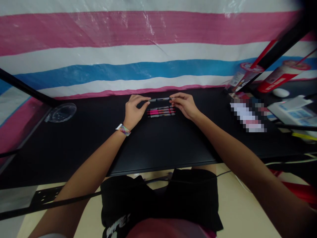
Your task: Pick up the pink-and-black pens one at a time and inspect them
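A dark pen (160,99) lies crosswise between my two hands, just beyond a row of several pens. My left hand (135,110) pinches its left end between thumb and fingertips. On the right end, the fingers of my right hand (184,105) are closed in the same way. The row on the black table holds pink pens (160,112) in the middle and a grey pen (162,115) nearest me, all side by side and roughly parallel. A patterned band with a white face circles my left wrist.
On the black table (158,145), a clear plastic lid (63,112) lies at the far left. To the right stand a clear cup (244,77) and a red-and-white cup (282,76) with straws, near a white mouse (280,93) and a white box (294,112). A striped sheet hangs behind.
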The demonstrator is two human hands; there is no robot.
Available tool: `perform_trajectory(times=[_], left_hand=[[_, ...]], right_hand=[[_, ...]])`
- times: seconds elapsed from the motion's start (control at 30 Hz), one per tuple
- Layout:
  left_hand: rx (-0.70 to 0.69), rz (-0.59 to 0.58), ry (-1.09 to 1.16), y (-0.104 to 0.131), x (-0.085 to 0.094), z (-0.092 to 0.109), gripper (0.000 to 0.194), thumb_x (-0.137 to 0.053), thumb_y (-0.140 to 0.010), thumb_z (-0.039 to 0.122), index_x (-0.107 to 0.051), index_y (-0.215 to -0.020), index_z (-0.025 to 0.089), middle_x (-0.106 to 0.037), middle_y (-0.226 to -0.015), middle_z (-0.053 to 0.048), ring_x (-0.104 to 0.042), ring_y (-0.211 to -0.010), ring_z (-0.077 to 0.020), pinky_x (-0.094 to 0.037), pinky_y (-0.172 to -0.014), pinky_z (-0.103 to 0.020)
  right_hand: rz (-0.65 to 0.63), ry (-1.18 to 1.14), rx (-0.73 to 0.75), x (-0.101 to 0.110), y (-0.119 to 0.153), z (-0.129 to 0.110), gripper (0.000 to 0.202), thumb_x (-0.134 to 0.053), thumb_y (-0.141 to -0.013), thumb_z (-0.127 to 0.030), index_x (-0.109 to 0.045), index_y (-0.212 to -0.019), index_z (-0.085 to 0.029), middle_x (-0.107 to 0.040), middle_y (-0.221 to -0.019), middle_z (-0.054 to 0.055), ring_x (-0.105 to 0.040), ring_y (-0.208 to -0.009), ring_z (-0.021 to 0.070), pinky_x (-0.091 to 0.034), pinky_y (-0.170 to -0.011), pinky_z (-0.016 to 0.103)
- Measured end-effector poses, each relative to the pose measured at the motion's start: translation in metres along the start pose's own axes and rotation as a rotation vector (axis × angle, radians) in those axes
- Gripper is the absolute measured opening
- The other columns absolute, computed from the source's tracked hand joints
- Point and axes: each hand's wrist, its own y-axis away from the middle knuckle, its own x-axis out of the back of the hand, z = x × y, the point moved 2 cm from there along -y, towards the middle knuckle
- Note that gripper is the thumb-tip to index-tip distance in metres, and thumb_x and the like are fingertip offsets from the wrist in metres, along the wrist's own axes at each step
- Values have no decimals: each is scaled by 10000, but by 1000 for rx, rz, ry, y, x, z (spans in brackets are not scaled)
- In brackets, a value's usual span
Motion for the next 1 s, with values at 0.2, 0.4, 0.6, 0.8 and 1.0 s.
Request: perform_trajectory(times=[0.2, 0.4, 0.6, 0.8, 1.0], left_hand=[[19, 36, -38, 0, 2, -1, 124, -797, -1023, 282, -863, -1122, 314, -861, -1105, -37, -755, -1096, -271, -581, -1088, -528], [17, 30, -66, 0, 3, 2, 128, -788, -1028, 302, -871, -1120, 334, -863, -1110, -31, -752, -1101, -279, -569, -1118, -562], [46, 23, -77, 0, 3, 3, 129, -789, -1025, 318, -872, -1119, 347, -858, -1112, -18, -744, -1129, -280, -549, -1148, -569], [41, 23, -109, 1, 2, 2, 103, -808, -1017, 336, -865, -1102, 340, -853, -1076, -16, -734, -1142, -289, -540, -1150, -572], [28, 32, -76, 0, 2, 4, 94, -818, -1009, 319, -842, -1100, 310, -863, -1116, -22, -740, -1160, -287, -542, -1152, -561]], right_hand=[[-182, -302, -279, -2, 3, -4, 402, -695, -864, -378, -836, -1181, -175, -848, -1053, 114, -766, -982, 238, -680, -958, 388], [-184, -261, -272, -3, 4, -6, 407, -713, -882, -372, -817, -1241, -210, -867, -1198, 114, -801, -1100, 277, -705, -958, 412], [-112, -213, -258, -2, 2, -2, 393, -765, -817, -302, -814, -1194, -201, -872, -1136, 118, -816, -1097, 279, -712, -952, 393], [-138, -247, -244, -2, 2, -3, 403, -711, -863, -345, -804, -1223, -190, -863, -1169, 123, -809, -1122, 272, -699, -971, 391], [-82, -182, -184, -5, 3, -1, 337, -816, -864, -382, -816, -1160, -222, -849, -1057, 91, -797, -974, 232, -710, -894, 368]])
